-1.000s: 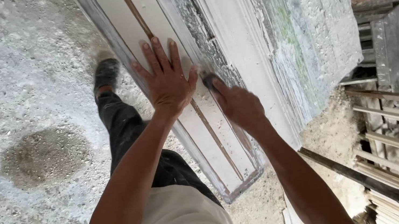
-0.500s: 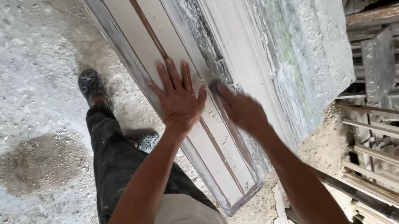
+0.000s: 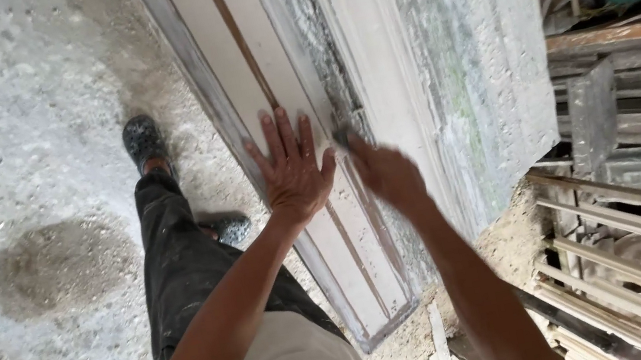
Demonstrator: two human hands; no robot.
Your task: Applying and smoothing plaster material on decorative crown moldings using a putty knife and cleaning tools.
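Left hand (image 3: 291,169) presses flat, fingers spread, on the long white wooden panel (image 3: 230,64) running straight ahead, while right hand (image 3: 386,175), blurred, grips something small and dark at its flaking edge.

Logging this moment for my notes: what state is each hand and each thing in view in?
left hand: flat, fingers spread, pressed on the panel
right hand: blurred, against the panel; grip unclear
long white wooden panel: leaning on the wall, paint worn
grey concrete wall: rough, stained
pale wooden slats: stacked at right
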